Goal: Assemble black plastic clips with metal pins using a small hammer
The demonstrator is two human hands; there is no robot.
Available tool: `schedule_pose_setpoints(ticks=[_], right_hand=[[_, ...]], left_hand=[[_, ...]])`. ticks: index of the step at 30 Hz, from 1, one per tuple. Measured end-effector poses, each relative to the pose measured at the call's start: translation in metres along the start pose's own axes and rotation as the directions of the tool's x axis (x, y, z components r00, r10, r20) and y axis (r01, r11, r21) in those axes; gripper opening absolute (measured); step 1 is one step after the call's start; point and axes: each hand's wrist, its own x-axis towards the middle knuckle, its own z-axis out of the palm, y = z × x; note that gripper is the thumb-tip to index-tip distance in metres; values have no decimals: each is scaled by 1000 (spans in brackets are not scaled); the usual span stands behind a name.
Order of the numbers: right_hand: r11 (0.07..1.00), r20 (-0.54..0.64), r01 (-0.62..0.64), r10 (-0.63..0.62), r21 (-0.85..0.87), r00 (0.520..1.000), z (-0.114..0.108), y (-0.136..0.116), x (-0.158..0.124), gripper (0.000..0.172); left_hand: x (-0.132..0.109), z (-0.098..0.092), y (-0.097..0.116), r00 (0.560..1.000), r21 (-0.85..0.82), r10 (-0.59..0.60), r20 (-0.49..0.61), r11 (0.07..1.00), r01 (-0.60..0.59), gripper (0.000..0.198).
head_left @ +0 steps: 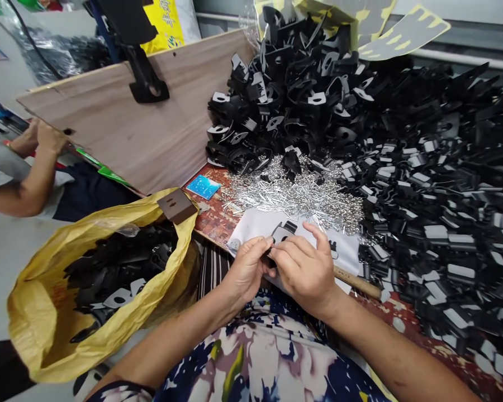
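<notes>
My left hand (251,265) and my right hand (305,269) meet in front of my body, thumbs and fingers pinched together. Between them is a small black plastic part (273,244), mostly covered by my fingers. Just beyond my fingertips, another black plastic piece (290,226) shows above a white sheet (251,224). A heap of shiny metal pins (293,195) lies right behind the sheet. By my right wrist, a wooden handle (358,282) sticks out, its other end hidden behind the hand.
Black plastic clip parts (293,84) are piled high at the back; smaller black pieces (440,234) spread along the right. A wooden board (184,111) stands at the left. Below it hangs a yellow sack (42,335) holding black parts. A blue packet (203,187) lies nearby. Another person's arm (29,178) shows far left.
</notes>
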Motion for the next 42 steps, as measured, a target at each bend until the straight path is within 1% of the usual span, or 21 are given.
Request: schedule_pose_setpoints(ticks=[3, 5, 7, 9, 11, 12, 14, 16, 17, 19, 21, 22, 23, 25, 27, 30, 32, 33, 36, 38, 42], right_hand=[[999, 8, -23, 23, 34, 1000, 3, -2, -2, 26], [997, -27, -47, 48, 59, 998, 5, -4, -2, 23], [993, -53, -80, 85, 91, 995, 7, -7, 0, 21], [985, -1, -78, 79, 154, 997, 9, -7, 0, 19], [983, 121, -67, 46, 170, 992, 9, -1, -4, 19], [990, 194, -81, 57, 118, 979, 9, 5, -8, 19], [986, 323, -133, 157, -97, 933, 6, 22, -21, 16], [945, 405, -148, 262, -290, 876, 4, 39, -35, 15], [936, 439, -137, 277, -325, 854, 4, 46, -41, 17], [940, 488, -156, 295, -305, 821, 5, 56, -51, 15], [938, 523, -241, 341, -251, 781, 5, 58, -59, 12], [934, 529, -282, 356, -218, 771, 3, 57, -61, 15], [936, 523, -307, 351, -172, 777, 0, 54, -63, 22], [956, 470, -291, 277, -45, 838, -12, 47, -65, 38], [968, 363, -241, 199, 74, 910, -26, 38, -63, 49], [966, 186, -209, 180, 150, 966, -36, 23, -58, 63], [974, 133, -188, 170, 129, 976, -28, 15, -56, 69], [980, 146, -170, 154, 100, 977, -21, 12, -55, 68], [992, 255, -126, 117, 17, 960, -4, 11, -57, 64], [989, 256, -145, 135, 19, 957, -3, 12, -59, 66], [981, 181, -187, 176, 49, 968, -13, 10, -62, 72]], left_hand=[[-7, 0, 2, 1000, 67, -19, 5, 998, 19, 42], [-14, -3, 6, 997, 83, -33, 64, 996, 28, 41], [-24, -10, 12, 994, 96, -8, 111, 995, -2, 42], [-35, -23, 19, 995, 174, 54, 83, 982, -68, 50], [-45, -41, 30, 995, 326, 96, 2, 941, -91, 50], [-49, -51, 35, 994, 409, 106, -42, 909, -80, 46], [-56, -69, 44, 987, 536, 113, -112, 843, -35, 39], [-56, -79, 45, 983, 592, 120, -142, 805, -13, 38], [-54, -81, 42, 982, 600, 126, -139, 799, -18, 39], [-46, -80, 30, 981, 606, 150, -125, 794, -44, 39], [-34, -76, 15, 977, 648, 185, -111, 759, -70, 40], [-28, -75, 8, 974, 681, 202, -100, 728, -81, 40], [-23, -74, 3, 972, 717, 220, -86, 691, -93, 41], [-17, -74, -4, 964, 783, 263, -40, 608, -133, 42], [-14, -76, -6, 948, 822, 319, 3, 539, -184, 40], [-15, -77, -6, 926, 844, 377, 35, 485, -230, 39], [-15, -77, -6, 917, 841, 397, 23, 488, -233, 39], [-15, -77, -6, 914, 839, 405, 14, 493, -231, 38], [-15, -76, -8, 910, 831, 416, -8, 509, -226, 36], [-15, -75, -8, 912, 829, 411, 1, 509, -230, 37], [-16, -76, -6, 915, 822, 402, 10, 519, -237, 38]])
